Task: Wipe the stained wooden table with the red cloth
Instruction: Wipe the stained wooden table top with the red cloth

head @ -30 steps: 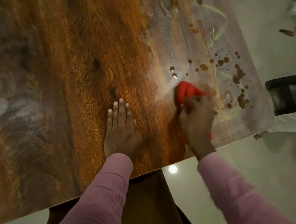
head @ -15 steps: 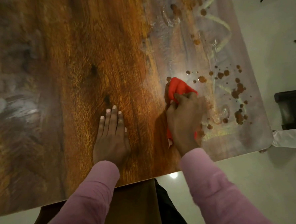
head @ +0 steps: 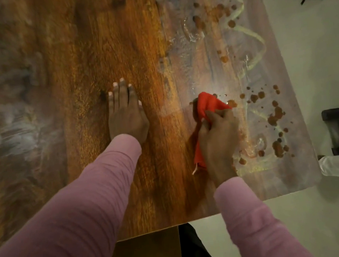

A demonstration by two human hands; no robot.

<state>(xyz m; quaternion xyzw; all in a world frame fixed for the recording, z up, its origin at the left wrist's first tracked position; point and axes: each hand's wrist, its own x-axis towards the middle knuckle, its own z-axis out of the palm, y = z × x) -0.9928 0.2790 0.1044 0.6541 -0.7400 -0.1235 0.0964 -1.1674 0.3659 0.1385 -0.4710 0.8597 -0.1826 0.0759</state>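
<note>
Wooden table [head: 80, 54] is carrying brown stains [head: 277, 113] by its right edge, open wood lying leftward; right hand [head: 219, 141] is gripping the red cloth [head: 207, 104] beside them; flat left hand [head: 124, 117] is resting farther from the near edge than before.

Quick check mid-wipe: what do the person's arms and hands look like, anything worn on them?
Both arms wear long, dusty-pink sleeves, left sleeve and right sleeve, creased and ending at the wrists. The left hand and right hand are bare: no gloves, rings or watch visible. The left fingernails look pale.
</note>
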